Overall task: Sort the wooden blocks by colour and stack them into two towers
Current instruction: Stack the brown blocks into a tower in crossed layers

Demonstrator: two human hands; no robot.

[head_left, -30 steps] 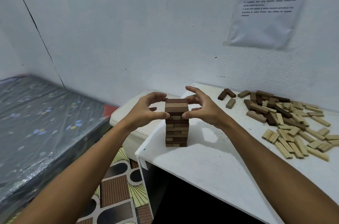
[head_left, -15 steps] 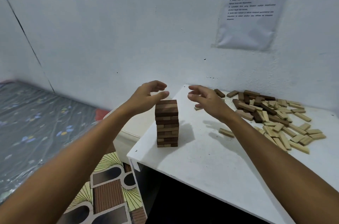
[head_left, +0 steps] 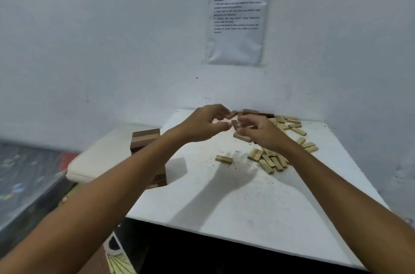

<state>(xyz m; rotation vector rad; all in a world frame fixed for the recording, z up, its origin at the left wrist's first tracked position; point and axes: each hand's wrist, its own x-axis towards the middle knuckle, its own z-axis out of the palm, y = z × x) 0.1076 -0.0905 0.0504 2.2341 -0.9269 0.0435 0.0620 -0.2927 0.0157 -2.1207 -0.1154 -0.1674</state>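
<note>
A tower of dark brown blocks (head_left: 145,139) stands near the white table's (head_left: 247,211) left edge, and my left forearm hides its middle. Both hands are over the loose pile at the far side. My right hand (head_left: 260,131) pinches a dark brown block (head_left: 235,124) at its fingertips. My left hand (head_left: 205,124) hovers just left of that block with curved fingers, and I see nothing in it. Another brown block (head_left: 242,137) lies under the hands. More dark blocks (head_left: 258,113) lie by the wall. Light blocks (head_left: 270,161) are scattered to the right.
One light block (head_left: 223,158) lies alone mid-table. A white cushioned box (head_left: 101,157) sits left of the table, with a plastic-covered mattress (head_left: 22,172) beyond it. A printed sheet (head_left: 238,18) hangs on the wall. Patterned flooring (head_left: 119,262) shows below.
Both hands left the tower and moved right and away to the loose pile. My right hand now has a dark block at its fingertips. The view has swung right.
</note>
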